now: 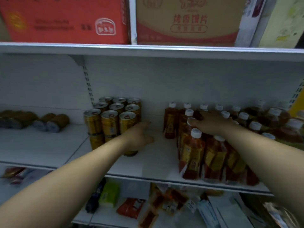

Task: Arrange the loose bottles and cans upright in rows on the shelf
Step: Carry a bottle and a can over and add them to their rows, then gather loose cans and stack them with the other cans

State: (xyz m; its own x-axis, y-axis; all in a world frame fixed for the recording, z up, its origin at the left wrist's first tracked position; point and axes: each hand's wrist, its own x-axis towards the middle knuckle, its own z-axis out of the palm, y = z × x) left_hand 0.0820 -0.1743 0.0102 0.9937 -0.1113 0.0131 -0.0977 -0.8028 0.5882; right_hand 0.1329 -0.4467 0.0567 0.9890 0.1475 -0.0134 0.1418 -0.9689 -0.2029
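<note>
A white metal shelf (153,163) is seen from above and in front, with both bare forearms stretched across it toward the back wall. Above both hands, on the next board up, a red carton (65,20) and a brown carton (187,22) are stood side by side.

Under and around the right hand (212,123), a large group of amber bottles (192,150) with white caps is stood upright in rows, running from the shelf's front edge back to the wall. The right hand is laid flat on the caps, palm down, fingers spread and straight, with the fingertips (191,121) pointed left onto one cap. Nothing is gripped by it.

Just left of the left hand (139,134), a block of gold cans (109,122) is stood upright, three across and three deep. The left hand is held against the right side of the front can, back of the hand up, fingers aimed at the wall. Whether that can is gripped cannot be told. A bare strip of shelf is left between the two hands.

Far left of the left hand, blurred brown containers (54,122) are lying on their sides. Below both arms, mixed packets (131,208) are spread on a lower board.
</note>
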